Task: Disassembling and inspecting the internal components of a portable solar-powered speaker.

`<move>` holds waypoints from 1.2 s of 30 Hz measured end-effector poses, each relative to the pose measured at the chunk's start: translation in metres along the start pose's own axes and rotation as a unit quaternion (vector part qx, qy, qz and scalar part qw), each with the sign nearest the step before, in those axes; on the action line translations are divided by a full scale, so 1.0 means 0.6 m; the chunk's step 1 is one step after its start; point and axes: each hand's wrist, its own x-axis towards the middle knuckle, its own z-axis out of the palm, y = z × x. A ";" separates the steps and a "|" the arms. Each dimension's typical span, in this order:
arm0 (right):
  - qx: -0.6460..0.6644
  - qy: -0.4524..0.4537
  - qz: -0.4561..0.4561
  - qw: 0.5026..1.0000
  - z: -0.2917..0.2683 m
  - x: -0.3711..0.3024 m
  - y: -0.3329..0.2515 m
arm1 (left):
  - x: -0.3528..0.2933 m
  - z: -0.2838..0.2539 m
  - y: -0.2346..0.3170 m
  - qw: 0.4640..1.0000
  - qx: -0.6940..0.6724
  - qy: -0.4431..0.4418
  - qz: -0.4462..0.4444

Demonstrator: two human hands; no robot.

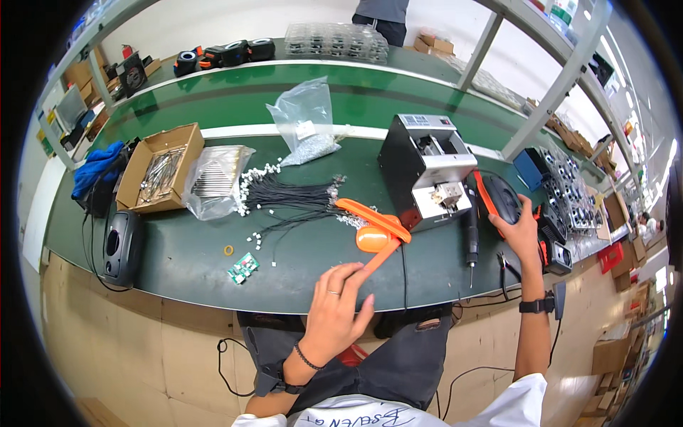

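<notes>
My left hand is over the front edge of the bench, palm down. Its fingers are stretched out and the thumb stands apart. The fingertips meet the lower end of an orange plastic strip, which lies with other orange curved plastic parts on the green bench top. On the right, my right hand grips a black housing with an orange rim, thumb on the near side and fingers along its right edge. A black electric screwdriver and pliers lie close to that hand.
A black and silver machine stands mid-right. Black cables with white connectors, a small green circuit board, a bagged bundle and a cardboard box lie leftward. Clear trays of parts are far right. Behind stands a person.
</notes>
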 end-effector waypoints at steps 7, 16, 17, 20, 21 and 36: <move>0.058 0.005 0.034 0.998 -0.124 -0.088 -0.055 | -0.011 -0.006 -0.007 1.000 -0.028 0.005 -0.009; 0.458 -0.029 0.072 0.886 -0.044 -0.409 -0.141 | -0.076 0.011 0.099 0.820 -0.555 -0.033 -0.135; 0.513 -0.035 0.065 0.855 0.001 -0.464 -0.127 | -0.081 0.008 0.115 0.800 -0.575 -0.065 -0.158; 0.649 -0.219 0.251 0.684 0.027 -0.560 -0.155 | -0.126 0.001 0.130 0.753 -0.603 -0.081 -0.252; 0.736 -0.279 0.279 0.550 0.045 -0.588 -0.148 | -0.130 -0.002 0.114 0.759 -0.601 -0.082 -0.235; 0.678 -0.391 0.299 0.546 0.079 -0.599 -0.136 | -0.260 0.003 0.076 0.804 -0.455 -0.114 -0.366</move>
